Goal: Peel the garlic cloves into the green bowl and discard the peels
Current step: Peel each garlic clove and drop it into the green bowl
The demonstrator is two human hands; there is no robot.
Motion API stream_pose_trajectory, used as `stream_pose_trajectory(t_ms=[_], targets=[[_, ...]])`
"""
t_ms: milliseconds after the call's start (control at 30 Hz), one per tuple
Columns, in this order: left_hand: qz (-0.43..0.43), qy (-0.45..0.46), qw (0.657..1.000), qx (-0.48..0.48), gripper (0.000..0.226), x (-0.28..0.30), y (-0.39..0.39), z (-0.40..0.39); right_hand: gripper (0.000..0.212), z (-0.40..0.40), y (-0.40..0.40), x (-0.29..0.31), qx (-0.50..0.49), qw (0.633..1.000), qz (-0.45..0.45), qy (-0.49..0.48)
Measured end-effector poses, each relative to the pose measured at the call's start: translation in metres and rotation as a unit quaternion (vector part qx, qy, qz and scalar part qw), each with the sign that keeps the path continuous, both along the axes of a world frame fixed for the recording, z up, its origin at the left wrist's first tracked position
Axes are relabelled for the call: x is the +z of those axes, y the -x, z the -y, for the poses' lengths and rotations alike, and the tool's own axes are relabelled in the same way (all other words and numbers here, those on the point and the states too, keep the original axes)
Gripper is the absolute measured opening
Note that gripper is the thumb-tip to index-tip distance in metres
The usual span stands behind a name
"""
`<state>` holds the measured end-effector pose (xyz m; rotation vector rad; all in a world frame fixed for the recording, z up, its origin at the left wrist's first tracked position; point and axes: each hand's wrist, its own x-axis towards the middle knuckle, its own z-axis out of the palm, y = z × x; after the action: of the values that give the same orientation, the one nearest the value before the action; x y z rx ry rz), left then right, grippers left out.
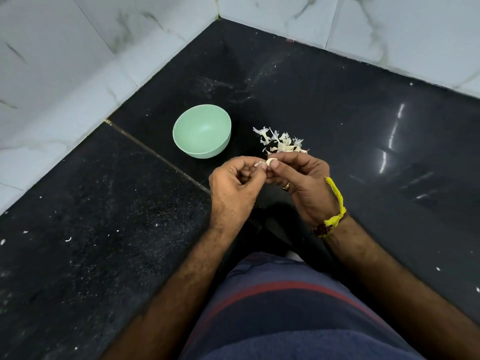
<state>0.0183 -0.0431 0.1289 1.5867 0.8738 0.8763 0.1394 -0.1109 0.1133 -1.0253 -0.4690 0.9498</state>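
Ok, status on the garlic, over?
Both hands pinching one garlic clove, mid-peel. Green bowl looks empty. Peels piled right of bowl. Nothing in the way.

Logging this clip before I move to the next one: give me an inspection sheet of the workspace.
Surface: glossy black stone counter, dusty, pale specks.
Job's things: round empty green bowl; small pale garlic clove held between both hands.
Clutter: heap of white papery peels right of the bowl.
Grippers: left hand and right hand pinch the clove; yellow thread on right wrist.
Cables: nothing seen.
Surroundings: white marbled wall tiles in the corner.
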Motion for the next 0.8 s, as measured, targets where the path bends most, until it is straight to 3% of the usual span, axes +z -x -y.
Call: stream_pose_trajectory(t_ms=[200, 467, 600, 700, 800], targets=[[0.027, 0.030, 0.998, -0.047, 0.011, 0.002, 0.005, -0.004, 0.022, 0.002, -0.008, 0.006, 0.086, 0.989, -0.116, 0.024], [0.056, 0.062, 0.992, -0.095, 0.010, -0.004, 0.005, -0.006, 0.011, 0.002, -0.021, 0.011, 0.195, 0.957, -0.203, 0.062], [0.072, 0.086, 0.988, -0.107, 0.014, -0.005, 0.003, -0.004, 0.034, 0.002, -0.024, 0.006, 0.251, 0.931, -0.260, 0.056], [0.109, 0.187, 0.971, -0.102, 0.013, -0.005, -0.001, 0.001, 0.030, 0.003, -0.023, 0.004, 0.244, 0.932, -0.264, 0.050], [0.140, 0.329, 0.929, -0.099, 0.012, -0.006, -0.002, 0.003, 0.014, 0.005, -0.016, 0.003, 0.197, 0.953, -0.221, 0.066]])
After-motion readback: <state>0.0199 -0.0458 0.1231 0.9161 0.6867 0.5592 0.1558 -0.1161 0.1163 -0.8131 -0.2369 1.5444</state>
